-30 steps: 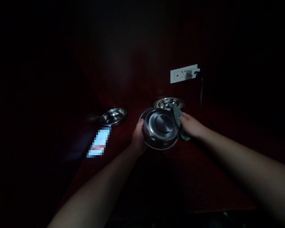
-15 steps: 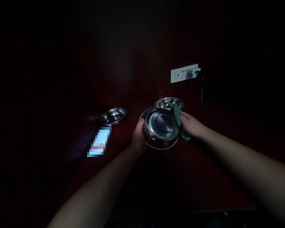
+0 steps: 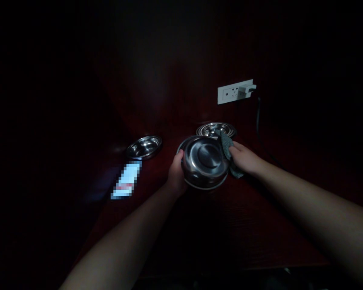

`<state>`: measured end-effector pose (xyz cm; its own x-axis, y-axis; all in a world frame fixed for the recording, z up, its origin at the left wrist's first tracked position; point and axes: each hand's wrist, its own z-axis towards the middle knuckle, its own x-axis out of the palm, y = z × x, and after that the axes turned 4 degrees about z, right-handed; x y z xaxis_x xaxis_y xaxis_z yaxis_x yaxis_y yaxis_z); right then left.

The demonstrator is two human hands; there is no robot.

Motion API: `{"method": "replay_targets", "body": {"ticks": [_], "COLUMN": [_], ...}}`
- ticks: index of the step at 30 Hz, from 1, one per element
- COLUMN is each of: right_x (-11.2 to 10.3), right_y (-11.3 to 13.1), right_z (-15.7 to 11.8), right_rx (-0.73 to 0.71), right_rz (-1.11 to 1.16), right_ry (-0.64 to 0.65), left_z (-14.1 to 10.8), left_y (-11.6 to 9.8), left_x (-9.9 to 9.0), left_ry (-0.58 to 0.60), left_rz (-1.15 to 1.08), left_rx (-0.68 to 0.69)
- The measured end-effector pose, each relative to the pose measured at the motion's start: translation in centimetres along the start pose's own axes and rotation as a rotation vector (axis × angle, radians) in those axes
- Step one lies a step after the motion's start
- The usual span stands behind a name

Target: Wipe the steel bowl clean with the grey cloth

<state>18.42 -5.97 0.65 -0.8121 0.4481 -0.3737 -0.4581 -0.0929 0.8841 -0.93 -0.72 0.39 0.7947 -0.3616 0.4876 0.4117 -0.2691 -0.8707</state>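
A shiny steel bowl (image 3: 206,161) is held up in the middle of the view, its underside turned towards me. My left hand (image 3: 177,173) grips its left rim, thumb on the outside and the other fingers hidden behind. At the bowl's right edge, my right hand (image 3: 242,157) is closed on a grey-green cloth (image 3: 226,144), which touches the rim. Part of the cloth hangs below that hand. Behind the bowl lie several stacked steel dishes (image 3: 199,131), partly covered by the bowl and cloth.
Another steel bowl (image 3: 145,147) sits upright at the left on the dark red tabletop (image 3: 254,225). In front of it lies a bright, pixelated phone-like screen (image 3: 127,179). A white wall socket (image 3: 228,94) with a plug and hanging black cable (image 3: 258,121) is at the back right.
Almost nothing differs. The bowl, both hands and the cloth hold nearly the same place, with only a slight shift of the whole view.
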Motion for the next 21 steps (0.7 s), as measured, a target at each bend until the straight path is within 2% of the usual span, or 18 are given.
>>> {"method": "replay_targets", "body": {"ticks": [21], "right_x": [0.03], "right_y": [0.70], "right_z": [-0.35], "right_rx": [0.030], "right_rz": [-0.013], "right_ry": [-0.006], "left_z": [-0.10], "left_y": [0.00], "left_x": [0.08], "left_ry": [0.013], "left_rz": [-0.001], "left_rx": [0.023]}}
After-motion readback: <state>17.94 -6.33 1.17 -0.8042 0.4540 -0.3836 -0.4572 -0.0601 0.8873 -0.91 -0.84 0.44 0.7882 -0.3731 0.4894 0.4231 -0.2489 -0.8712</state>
